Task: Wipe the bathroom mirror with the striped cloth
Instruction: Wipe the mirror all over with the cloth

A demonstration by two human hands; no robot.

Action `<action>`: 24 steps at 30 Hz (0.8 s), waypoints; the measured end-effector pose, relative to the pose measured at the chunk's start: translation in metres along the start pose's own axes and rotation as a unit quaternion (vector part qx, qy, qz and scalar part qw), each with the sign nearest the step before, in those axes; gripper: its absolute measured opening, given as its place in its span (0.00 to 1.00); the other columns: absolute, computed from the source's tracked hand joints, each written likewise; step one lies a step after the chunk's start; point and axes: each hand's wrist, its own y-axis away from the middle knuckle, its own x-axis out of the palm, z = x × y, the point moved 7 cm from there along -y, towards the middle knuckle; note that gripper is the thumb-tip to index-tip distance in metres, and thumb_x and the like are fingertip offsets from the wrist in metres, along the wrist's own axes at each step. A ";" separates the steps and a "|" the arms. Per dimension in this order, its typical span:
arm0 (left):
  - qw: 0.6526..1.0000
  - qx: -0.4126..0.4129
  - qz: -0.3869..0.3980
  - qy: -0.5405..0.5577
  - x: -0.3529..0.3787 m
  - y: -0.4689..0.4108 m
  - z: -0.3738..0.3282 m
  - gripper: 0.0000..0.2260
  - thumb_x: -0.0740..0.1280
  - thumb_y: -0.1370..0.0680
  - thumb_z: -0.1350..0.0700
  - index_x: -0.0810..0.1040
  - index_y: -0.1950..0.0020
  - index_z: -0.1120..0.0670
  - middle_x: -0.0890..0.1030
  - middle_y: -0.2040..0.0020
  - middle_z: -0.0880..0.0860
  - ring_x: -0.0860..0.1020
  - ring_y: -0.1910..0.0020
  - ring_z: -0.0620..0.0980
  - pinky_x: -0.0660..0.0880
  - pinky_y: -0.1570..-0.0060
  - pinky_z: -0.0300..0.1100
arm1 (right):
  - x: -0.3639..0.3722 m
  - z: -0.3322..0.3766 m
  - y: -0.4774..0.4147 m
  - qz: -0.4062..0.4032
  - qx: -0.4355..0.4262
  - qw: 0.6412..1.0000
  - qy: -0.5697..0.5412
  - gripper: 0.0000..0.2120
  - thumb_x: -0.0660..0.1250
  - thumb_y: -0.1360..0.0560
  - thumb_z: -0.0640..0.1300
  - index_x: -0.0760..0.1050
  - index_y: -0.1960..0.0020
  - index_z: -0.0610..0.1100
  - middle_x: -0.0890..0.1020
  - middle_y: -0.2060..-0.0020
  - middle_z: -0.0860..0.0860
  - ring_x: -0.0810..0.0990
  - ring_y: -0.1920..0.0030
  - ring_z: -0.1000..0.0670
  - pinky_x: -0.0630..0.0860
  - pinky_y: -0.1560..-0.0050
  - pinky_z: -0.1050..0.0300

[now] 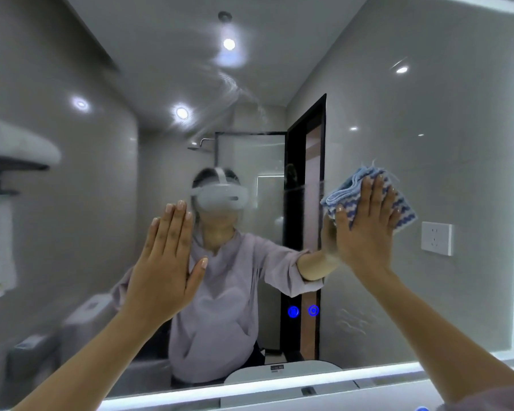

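The bathroom mirror (428, 129) fills almost the whole view, edged by a lit white strip along the bottom and right. My right hand (365, 229) presses the folded blue-and-white striped cloth (401, 209) flat against the glass at mid right, fingers straight and pointing up. My left hand (163, 259) is raised at mid left with straight fingers, palm toward the glass; whether it touches the mirror I cannot tell. Faint smear marks show on the glass near the top centre and lower right.
The mirror reflects a person in a lilac top, a shower screen, a dark door frame and a wall socket (436, 238). Two blue lit touch buttons (303, 311) glow low on the mirror. A white towel on a rack (0, 232) shows at the left edge.
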 end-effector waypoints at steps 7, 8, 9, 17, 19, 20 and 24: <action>1.000 -0.004 0.014 0.002 0.002 0.000 0.000 0.33 0.50 0.20 0.44 0.51 0.23 0.65 0.50 0.21 0.62 0.49 0.22 0.58 0.48 0.23 0.52 | 0.010 0.064 0.021 0.017 -0.098 0.995 -0.004 0.36 0.41 0.22 0.63 0.44 0.22 0.42 0.45 0.22 0.42 0.42 0.23 0.39 0.41 0.25 0.38; 1.000 -0.004 0.014 0.003 0.002 0.000 0.000 0.33 0.50 0.20 0.44 0.51 0.23 0.65 0.50 0.21 0.62 0.49 0.22 0.58 0.48 0.23 0.52 | 0.014 0.072 0.022 0.021 -0.116 0.993 0.003 0.35 0.43 0.21 0.62 0.42 0.22 0.42 0.43 0.22 0.42 0.40 0.23 0.40 0.40 0.25 0.38; 1.000 -0.005 0.013 0.005 0.001 0.000 0.001 0.32 0.50 0.20 0.44 0.51 0.23 0.65 0.50 0.21 0.62 0.49 0.22 0.58 0.48 0.23 0.52 | 0.016 0.081 0.024 0.025 -0.137 0.990 0.011 0.35 0.45 0.21 0.61 0.38 0.22 0.44 0.41 0.23 0.43 0.38 0.23 0.40 0.39 0.25 0.39; 1.000 -0.004 0.010 0.017 0.000 0.000 0.000 0.32 0.51 0.20 0.45 0.52 0.23 0.65 0.51 0.22 0.63 0.50 0.22 0.59 0.50 0.24 0.54 | 0.018 0.155 0.023 0.025 -0.225 0.974 -0.007 0.32 0.40 0.21 0.63 0.36 0.24 0.49 0.39 0.24 0.50 0.39 0.23 0.43 0.36 0.25 0.43; 1.000 -0.004 0.015 0.016 0.000 0.000 0.000 0.32 0.51 0.20 0.45 0.52 0.23 0.65 0.51 0.22 0.63 0.50 0.22 0.59 0.50 0.24 0.54 | 0.017 0.171 0.019 0.026 -0.239 0.971 -0.014 0.31 0.40 0.21 0.63 0.36 0.24 0.50 0.40 0.24 0.51 0.39 0.23 0.43 0.36 0.25 0.42; 1.000 -0.005 0.019 0.015 0.000 0.000 0.000 0.32 0.51 0.20 0.45 0.52 0.23 0.65 0.51 0.22 0.63 0.50 0.22 0.59 0.49 0.24 0.53 | 0.015 0.179 0.018 0.020 -0.247 0.969 -0.012 0.31 0.41 0.21 0.63 0.37 0.24 0.50 0.41 0.23 0.51 0.40 0.23 0.43 0.36 0.25 0.42; 1.000 -0.009 0.027 0.012 0.000 0.000 0.000 0.32 0.50 0.20 0.45 0.52 0.23 0.65 0.51 0.22 0.63 0.50 0.22 0.58 0.48 0.23 0.52 | 0.013 0.192 0.012 -0.002 -0.276 0.961 0.000 0.31 0.43 0.21 0.61 0.46 0.22 0.48 0.49 0.22 0.49 0.45 0.22 0.44 0.41 0.25 0.42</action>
